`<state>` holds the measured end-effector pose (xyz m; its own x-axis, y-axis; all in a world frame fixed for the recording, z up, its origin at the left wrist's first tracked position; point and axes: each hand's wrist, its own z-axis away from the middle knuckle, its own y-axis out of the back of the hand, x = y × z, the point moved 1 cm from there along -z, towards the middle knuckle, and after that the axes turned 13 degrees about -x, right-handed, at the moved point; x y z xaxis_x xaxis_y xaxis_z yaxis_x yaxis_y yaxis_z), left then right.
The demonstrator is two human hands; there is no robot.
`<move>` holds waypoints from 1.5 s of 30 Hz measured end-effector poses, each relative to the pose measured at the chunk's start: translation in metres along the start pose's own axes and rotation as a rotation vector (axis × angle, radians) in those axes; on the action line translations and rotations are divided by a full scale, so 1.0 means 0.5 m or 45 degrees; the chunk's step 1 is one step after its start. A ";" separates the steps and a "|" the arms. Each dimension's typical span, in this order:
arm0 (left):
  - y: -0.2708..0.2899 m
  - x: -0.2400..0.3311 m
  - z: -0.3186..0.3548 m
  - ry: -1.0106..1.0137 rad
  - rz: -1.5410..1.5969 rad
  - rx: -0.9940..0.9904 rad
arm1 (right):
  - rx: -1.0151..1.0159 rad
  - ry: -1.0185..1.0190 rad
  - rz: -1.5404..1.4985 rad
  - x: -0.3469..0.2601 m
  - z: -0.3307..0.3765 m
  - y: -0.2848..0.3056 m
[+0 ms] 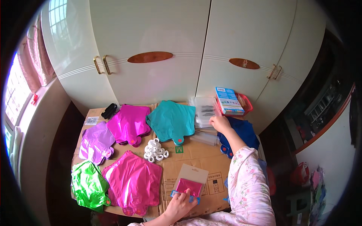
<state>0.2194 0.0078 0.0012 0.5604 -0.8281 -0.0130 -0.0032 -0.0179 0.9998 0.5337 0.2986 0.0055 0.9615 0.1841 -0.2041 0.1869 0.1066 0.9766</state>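
My left hand [180,205] is at the near edge of the cardboard, its fingers closed on the lower edge of a white hang card [195,173]. A folded pink foil piece [189,186] lies on the card, with a blue strip [175,193] along its bottom. My right arm stretches to the far right, where my right hand [219,123] pinches the near edge of a stack of clear plastic bags [203,109]. More clear sleeves [204,138] lie just below it. Dark blue foil balloons [241,132] sit partly under my right forearm.
Flat foil balloon stacks lie across the cardboard [201,152]: teal [171,120], magenta [130,122], lilac [96,142], green [89,184] and pink [134,182]. White rings [154,150] are heaped mid-table. A blue-white box [230,101] rests on a red basket [248,105]. Cabinet doors [151,30] stand behind.
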 end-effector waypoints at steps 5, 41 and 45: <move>0.002 -0.005 -0.008 -0.037 -0.016 0.055 | 0.110 -0.019 -0.219 0.023 0.003 -0.010; 0.000 -0.001 -0.003 -0.009 0.009 0.051 | 0.099 -0.481 -0.263 -0.028 0.010 -0.003; -0.004 0.002 -0.005 -0.028 -0.024 0.083 | 0.362 -0.408 -0.172 -0.039 0.023 0.003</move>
<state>0.2220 0.0081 -0.0009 0.5425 -0.8394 -0.0325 -0.0470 -0.0689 0.9965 0.5176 0.2837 0.0119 0.9301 -0.1294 -0.3438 0.3203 -0.1723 0.9315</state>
